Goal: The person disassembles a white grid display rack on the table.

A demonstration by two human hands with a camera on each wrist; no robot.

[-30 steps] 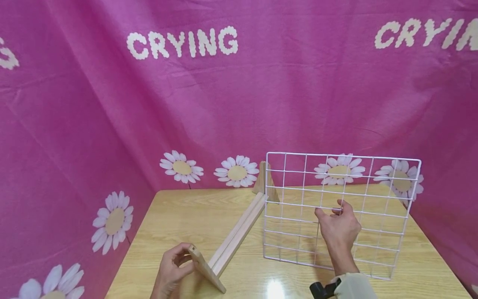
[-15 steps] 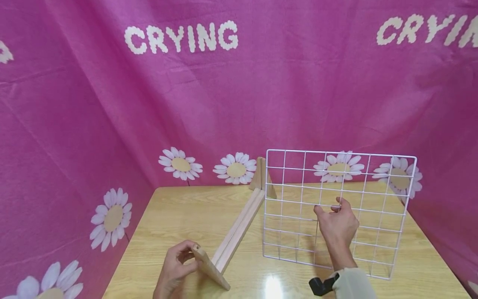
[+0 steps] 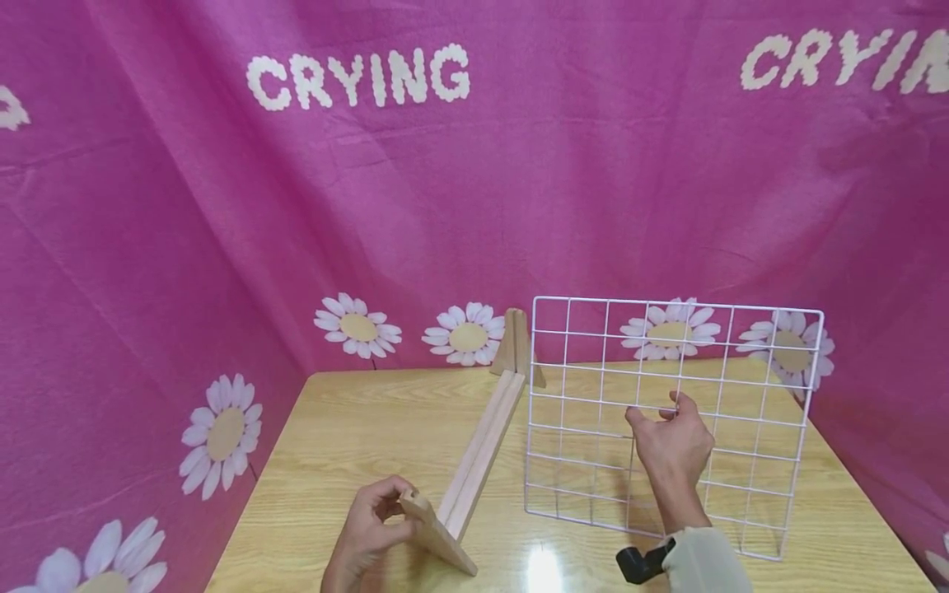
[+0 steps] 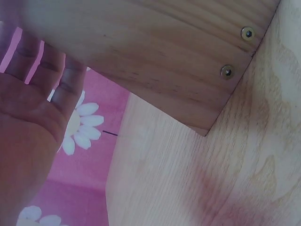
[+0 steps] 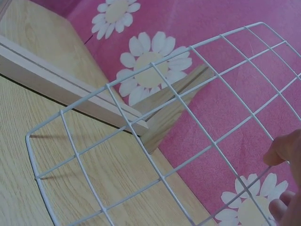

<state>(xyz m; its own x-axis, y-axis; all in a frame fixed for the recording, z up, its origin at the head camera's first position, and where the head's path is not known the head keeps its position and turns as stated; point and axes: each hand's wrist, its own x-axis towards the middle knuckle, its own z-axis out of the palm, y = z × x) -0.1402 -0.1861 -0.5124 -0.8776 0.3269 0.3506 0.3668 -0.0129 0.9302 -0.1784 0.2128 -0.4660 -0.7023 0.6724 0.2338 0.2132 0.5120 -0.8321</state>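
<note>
A wooden stand lies across the table, its long grooved rail (image 3: 482,457) joining two tapered end pieces. My left hand (image 3: 378,527) pinches the top of the near end piece (image 3: 439,535) between thumb and fingers. Two brass-coloured bolt heads (image 4: 248,33) show low on that board in the left wrist view. The far end piece (image 3: 510,346) stands near the back curtain. To the right of the stand, my right hand (image 3: 673,453) grips the middle wires of a white wire grid panel (image 3: 608,301), held upright. In the right wrist view the panel (image 5: 107,85) overlaps the rail (image 5: 70,84).
The wood-grain table (image 3: 356,428) reaches back to a pink curtain (image 3: 519,165) with daisies and white lettering. The same fabric hangs along the left and right sides. A black strap-like device (image 3: 641,566) sits at my right wrist.
My left hand has swung the near end of the stand to the right, while its far end has shifted slightly left. The grid panel stays nearly in place in my right hand.
</note>
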